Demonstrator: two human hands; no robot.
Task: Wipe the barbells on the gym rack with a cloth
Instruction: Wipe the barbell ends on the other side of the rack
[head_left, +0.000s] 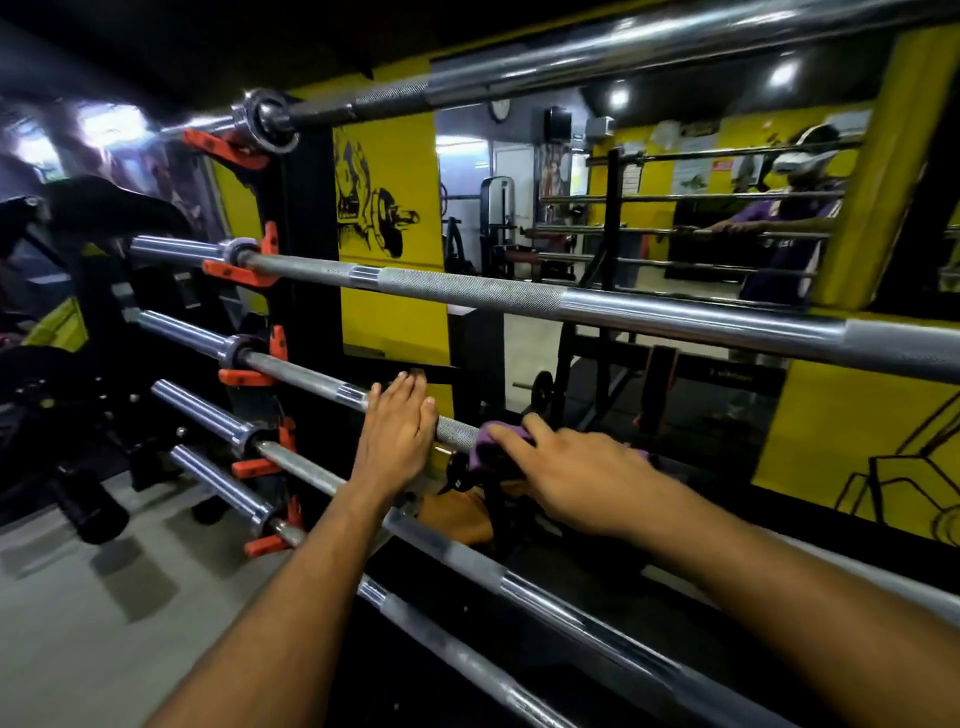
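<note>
Bracing the third barbell with a flat, open left hand, the person should keep the right hand pressing the purple cloth snugly around it, just beside the left.

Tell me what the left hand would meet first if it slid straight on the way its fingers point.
Little, probably: the left hand already rests across the third barbell, fingers pointing past it toward the black rack frame; depth is unclear.

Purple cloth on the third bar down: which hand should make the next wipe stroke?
Right. The right hand already holds the purple cloth on the third barbell; the left hand rests flat on that bar, bare.
</note>
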